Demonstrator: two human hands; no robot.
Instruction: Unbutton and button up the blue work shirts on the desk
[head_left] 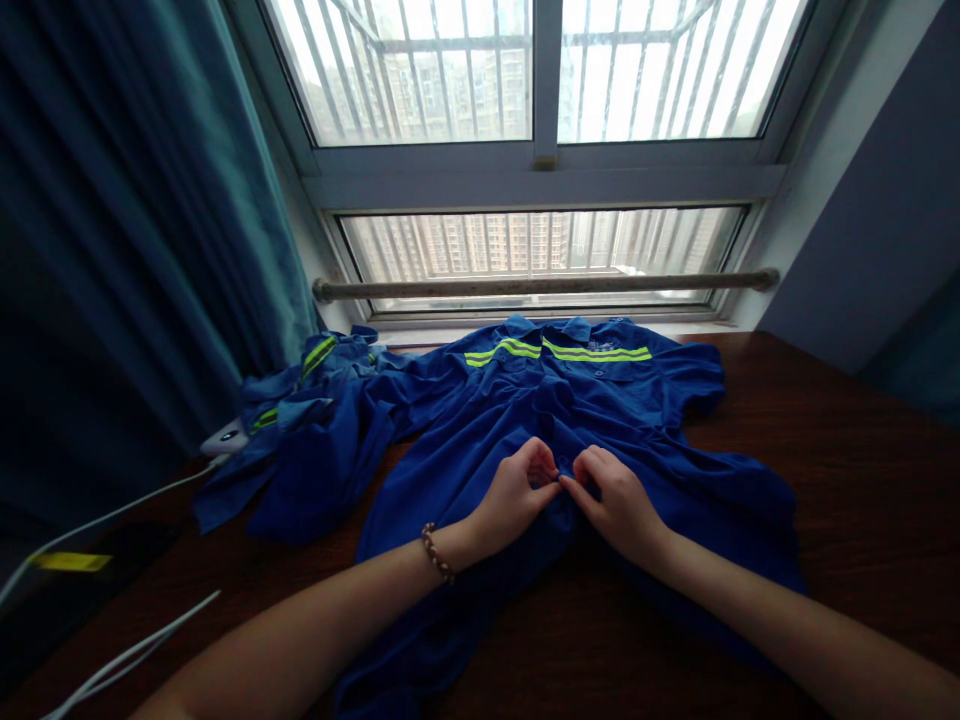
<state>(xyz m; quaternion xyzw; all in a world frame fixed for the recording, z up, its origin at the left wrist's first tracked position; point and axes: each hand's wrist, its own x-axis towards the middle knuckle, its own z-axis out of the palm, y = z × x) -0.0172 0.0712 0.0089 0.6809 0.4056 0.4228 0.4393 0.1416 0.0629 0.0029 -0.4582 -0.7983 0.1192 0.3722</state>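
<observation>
the front of the blue shirt (457, 460) is pinched by the left hand (510, 495) and right hand (619, 505); steady fingertips are probably needed.

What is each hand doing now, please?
Left hand: fingertips pinched on the front edge of the blue shirt.
Right hand: fingertips pinched there too, beside the left.

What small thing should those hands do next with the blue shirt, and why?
Probably draw the two front edges together, with the left hand and right hand keeping their fingertips close. They meet at the front of the blue shirt, and below them the cloth spreads to either side. Whether a button is between the fingers is too small to tell.
</observation>
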